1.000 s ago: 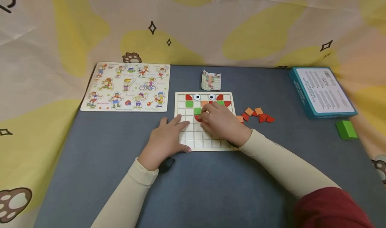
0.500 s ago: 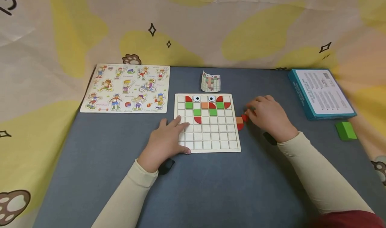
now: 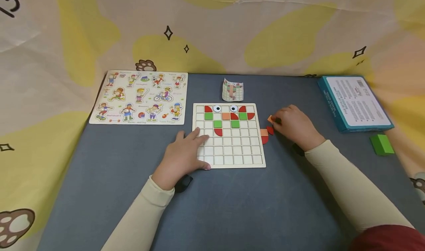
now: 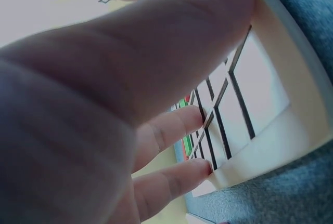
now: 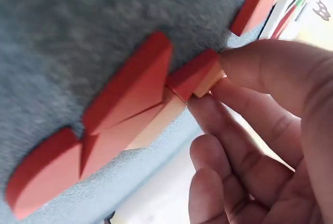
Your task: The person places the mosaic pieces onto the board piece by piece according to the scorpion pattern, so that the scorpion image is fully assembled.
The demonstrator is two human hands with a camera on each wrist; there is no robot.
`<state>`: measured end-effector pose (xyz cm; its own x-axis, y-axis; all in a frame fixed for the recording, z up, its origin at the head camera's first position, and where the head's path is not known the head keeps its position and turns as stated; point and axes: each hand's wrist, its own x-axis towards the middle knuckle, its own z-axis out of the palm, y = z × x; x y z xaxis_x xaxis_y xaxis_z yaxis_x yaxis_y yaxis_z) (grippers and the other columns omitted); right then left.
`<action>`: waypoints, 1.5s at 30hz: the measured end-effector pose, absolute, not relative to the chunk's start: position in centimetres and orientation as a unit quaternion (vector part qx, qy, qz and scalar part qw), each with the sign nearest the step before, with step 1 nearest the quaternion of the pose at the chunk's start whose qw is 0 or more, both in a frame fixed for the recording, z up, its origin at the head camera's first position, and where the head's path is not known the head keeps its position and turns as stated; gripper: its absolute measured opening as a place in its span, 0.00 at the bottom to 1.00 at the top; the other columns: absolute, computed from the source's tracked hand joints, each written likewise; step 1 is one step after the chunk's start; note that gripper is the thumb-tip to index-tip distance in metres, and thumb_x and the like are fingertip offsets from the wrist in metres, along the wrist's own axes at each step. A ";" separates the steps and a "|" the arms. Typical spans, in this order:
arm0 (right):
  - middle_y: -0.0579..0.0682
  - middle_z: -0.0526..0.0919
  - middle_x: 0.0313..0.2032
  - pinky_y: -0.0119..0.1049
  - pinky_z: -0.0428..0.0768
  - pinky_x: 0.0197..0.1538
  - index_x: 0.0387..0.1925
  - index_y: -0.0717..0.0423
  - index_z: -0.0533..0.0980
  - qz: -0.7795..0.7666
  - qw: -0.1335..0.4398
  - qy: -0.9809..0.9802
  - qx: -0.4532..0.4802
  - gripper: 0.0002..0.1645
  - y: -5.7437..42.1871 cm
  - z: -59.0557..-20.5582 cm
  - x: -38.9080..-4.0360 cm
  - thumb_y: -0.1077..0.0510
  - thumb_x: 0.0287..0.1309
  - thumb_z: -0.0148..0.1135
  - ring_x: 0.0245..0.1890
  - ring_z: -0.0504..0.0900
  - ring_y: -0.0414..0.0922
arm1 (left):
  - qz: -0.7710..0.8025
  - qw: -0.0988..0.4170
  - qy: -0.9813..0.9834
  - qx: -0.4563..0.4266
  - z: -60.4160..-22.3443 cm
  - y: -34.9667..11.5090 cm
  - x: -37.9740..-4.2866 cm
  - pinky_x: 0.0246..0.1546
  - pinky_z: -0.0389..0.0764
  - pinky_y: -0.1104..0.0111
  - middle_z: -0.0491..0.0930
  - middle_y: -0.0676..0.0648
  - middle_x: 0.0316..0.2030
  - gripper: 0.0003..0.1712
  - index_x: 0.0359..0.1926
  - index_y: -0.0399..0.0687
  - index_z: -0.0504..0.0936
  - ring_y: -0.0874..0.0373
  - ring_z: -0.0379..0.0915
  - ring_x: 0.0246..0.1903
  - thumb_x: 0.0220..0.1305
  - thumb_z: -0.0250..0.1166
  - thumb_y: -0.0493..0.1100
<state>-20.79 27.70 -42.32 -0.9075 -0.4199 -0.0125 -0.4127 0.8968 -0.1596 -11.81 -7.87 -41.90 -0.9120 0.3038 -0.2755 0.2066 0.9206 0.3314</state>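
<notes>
grey table (image 3: 219, 210), right hand (image 3: 296, 127) at the loose pieces (image 5: 130, 86)

you pinch an orange square (image 3: 270, 118) between right thumb and fingertips, right of the grid board (image 3: 237, 166); your left hand (image 3: 182, 153) rests, fingers spread, on its left edge. the board bears five red pieces (image 3: 234, 116), four green squares (image 3: 217, 124), one orange tile (image 3: 225, 116), two eyes (image 3: 217, 108). a second ago your right hand was over it.

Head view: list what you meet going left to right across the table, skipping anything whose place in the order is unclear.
Picture puzzle board → gridded board → right hand → teal box.
</notes>
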 end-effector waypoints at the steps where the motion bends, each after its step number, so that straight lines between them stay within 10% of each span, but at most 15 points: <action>1: 0.60 0.90 0.39 0.55 0.77 0.53 0.43 0.66 0.88 -0.084 0.026 0.973 -0.213 0.10 27.6 -42.2 -21.0 0.63 0.62 0.72 0.40 0.78 0.57 | 0.149 0.162 0.966 0.133 -41.9 -7.9 -11.8 0.36 0.83 0.49 0.61 0.42 0.80 0.56 0.76 0.57 0.75 0.37 0.62 0.65 0.45 0.87 0.62; 17: 0.49 0.91 0.36 0.43 0.80 0.48 0.37 0.57 0.90 -0.099 -0.085 0.893 -0.431 0.09 16.8 -41.4 -20.4 0.69 0.54 0.76 0.39 0.81 0.52 | 0.145 0.169 0.966 0.130 -41.8 -7.9 -11.9 0.37 0.83 0.48 0.60 0.43 0.80 0.56 0.76 0.57 0.75 0.37 0.61 0.66 0.46 0.86 0.63; 45: 0.54 0.85 0.49 0.51 0.78 0.58 0.44 0.54 0.89 -0.098 -0.032 0.944 -0.314 0.09 17.3 -42.2 -19.1 0.56 0.69 0.67 0.53 0.79 0.55 | 0.145 0.166 0.967 0.131 -41.8 -7.9 -11.8 0.36 0.83 0.50 0.60 0.43 0.80 0.57 0.76 0.57 0.75 0.37 0.61 0.65 0.45 0.87 0.64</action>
<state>-19.07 17.29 -42.25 -0.8003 -0.5871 0.1218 -0.5996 0.7833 -0.1640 -11.82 -7.87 -41.81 -0.9107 0.3012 -0.2826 0.2053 0.9239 0.3230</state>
